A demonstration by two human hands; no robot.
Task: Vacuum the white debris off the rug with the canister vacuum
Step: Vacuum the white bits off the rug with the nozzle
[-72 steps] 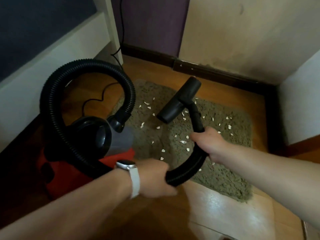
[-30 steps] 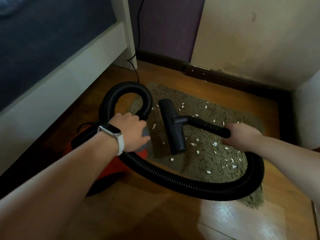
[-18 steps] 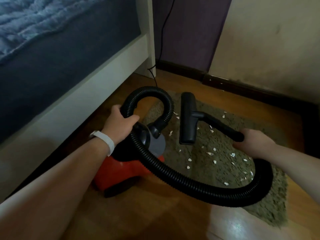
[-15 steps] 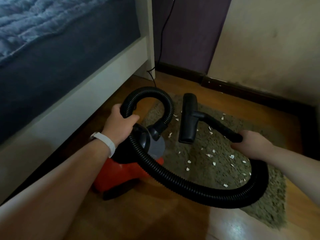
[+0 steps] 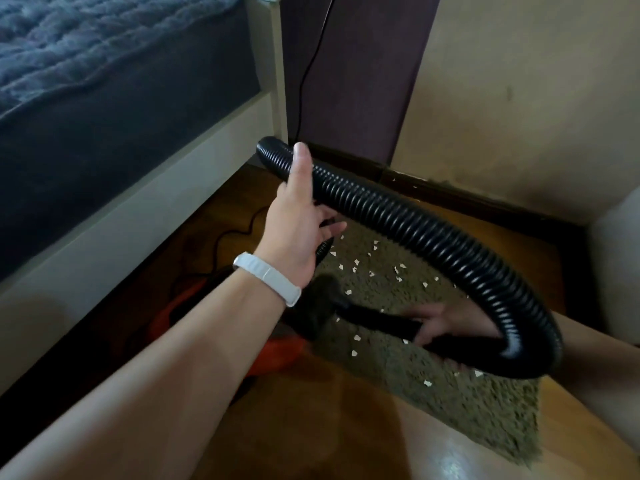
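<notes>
Left hand [image 5: 298,223] holds hose [image 5: 415,220], right hand [image 5: 446,322] grips wand [image 5: 377,322] over littered rug [image 5: 381,363] beside bed [image 5: 104,98].

The glossy brown wooden floor [image 5: 311,427] carried a shaggy olive-green rectangular rug [image 5: 467,403], set near the dark wooden baseboard [image 5: 491,206]. Small white paper-like scraps of debris [image 5: 355,262] lay scattered over the rug's pile. Just beside the rug's left edge sat the orange-red plastic canister vacuum [image 5: 277,356] — largely hidden — and a thin black power cord [image 5: 235,231] looped over the boards beside the cream-coloured bed frame [image 5: 138,216].
</notes>
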